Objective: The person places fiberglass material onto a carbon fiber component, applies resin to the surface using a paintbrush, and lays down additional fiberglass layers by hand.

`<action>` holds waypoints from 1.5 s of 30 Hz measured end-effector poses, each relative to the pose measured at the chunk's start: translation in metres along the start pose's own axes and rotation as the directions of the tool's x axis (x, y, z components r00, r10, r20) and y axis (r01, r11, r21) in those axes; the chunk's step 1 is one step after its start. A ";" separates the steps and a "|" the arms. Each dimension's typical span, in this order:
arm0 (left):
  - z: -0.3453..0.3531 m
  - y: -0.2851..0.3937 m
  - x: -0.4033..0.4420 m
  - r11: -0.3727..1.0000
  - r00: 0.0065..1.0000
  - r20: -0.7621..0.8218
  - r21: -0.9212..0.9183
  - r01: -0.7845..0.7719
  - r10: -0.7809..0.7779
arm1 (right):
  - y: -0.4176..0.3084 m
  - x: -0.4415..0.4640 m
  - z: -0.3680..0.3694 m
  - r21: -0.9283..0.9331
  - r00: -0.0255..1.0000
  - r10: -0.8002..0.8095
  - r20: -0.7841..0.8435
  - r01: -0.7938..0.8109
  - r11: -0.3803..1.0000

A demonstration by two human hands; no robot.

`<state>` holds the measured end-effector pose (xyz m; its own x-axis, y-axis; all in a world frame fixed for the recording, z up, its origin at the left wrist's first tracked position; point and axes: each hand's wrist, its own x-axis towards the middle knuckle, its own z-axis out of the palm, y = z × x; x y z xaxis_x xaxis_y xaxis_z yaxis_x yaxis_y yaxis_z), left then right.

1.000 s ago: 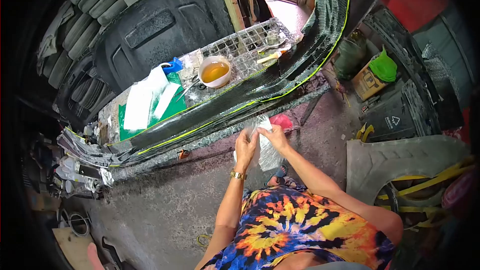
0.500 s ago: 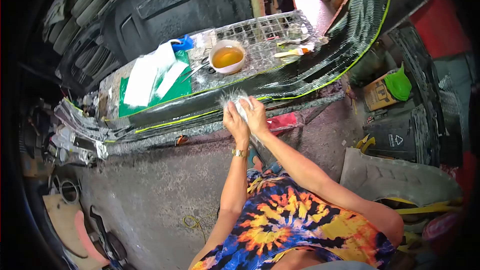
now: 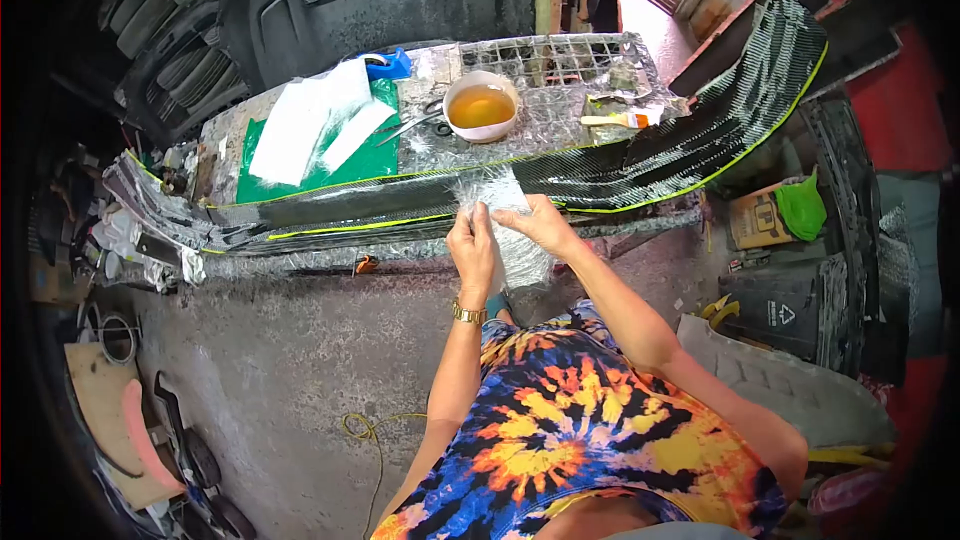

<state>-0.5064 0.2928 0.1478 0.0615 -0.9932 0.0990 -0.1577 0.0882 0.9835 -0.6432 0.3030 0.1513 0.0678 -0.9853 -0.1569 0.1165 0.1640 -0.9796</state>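
Observation:
A frayed white strip of fiberglass mat (image 3: 522,252) hangs between my hands in front of a long black woven carbon-fibre part (image 3: 400,198) edged in yellow-green. My left hand (image 3: 474,252) pinches the strip's left edge, fingers closed. On its right side my right hand (image 3: 542,226) also grips it, thumb across the top. Loose fibres stick out at the strip's upper end, which overlaps the carbon part in view; whether they touch I cannot tell. Behind the part stands a bowl of amber liquid (image 3: 481,108). Scissors (image 3: 420,121) lie beside it.
White mat sheets (image 3: 305,125) rest on a green sheet (image 3: 255,155) at the table's left. A blue tape dispenser (image 3: 388,65) and a paintbrush (image 3: 618,120) are on the table. A cardboard box (image 3: 755,223) with a green bag stands right; a yellow cord (image 3: 362,427) lies on the floor.
The bunched mat has opened out into a flatter strip, hanging lower between my hands. My right hand has shifted right, apart from the left. The camera view has also moved.

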 end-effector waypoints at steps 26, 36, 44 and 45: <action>0.062 0.003 -0.072 0.988 0.823 -0.567 0.106 0.111 -0.031 | 0.002 0.002 -0.043 -0.050 0.942 0.002 0.335 0.016 0.999; 0.026 -0.017 -0.072 0.999 0.539 -0.842 -0.031 -0.036 -0.007 | 0.019 -0.011 -0.024 -0.025 0.973 -0.172 -0.153 0.170 0.985; -0.079 -0.011 -0.162 0.979 0.903 -0.381 -0.037 0.198 -0.197 | -0.023 -0.045 -0.126 -0.517 0.931 0.018 0.365 0.187 0.835; -0.074 0.001 -0.167 0.981 0.946 -0.279 0.056 0.185 -0.163 | -0.032 -0.052 -0.128 -0.684 0.856 0.085 0.510 0.343 0.643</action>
<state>-0.4438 0.4646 0.1434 0.3590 -0.9330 -0.0242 -0.1985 -0.1017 0.9748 -0.7777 0.3424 0.1745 0.5728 -0.8051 -0.1537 -0.5801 -0.2657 -0.7700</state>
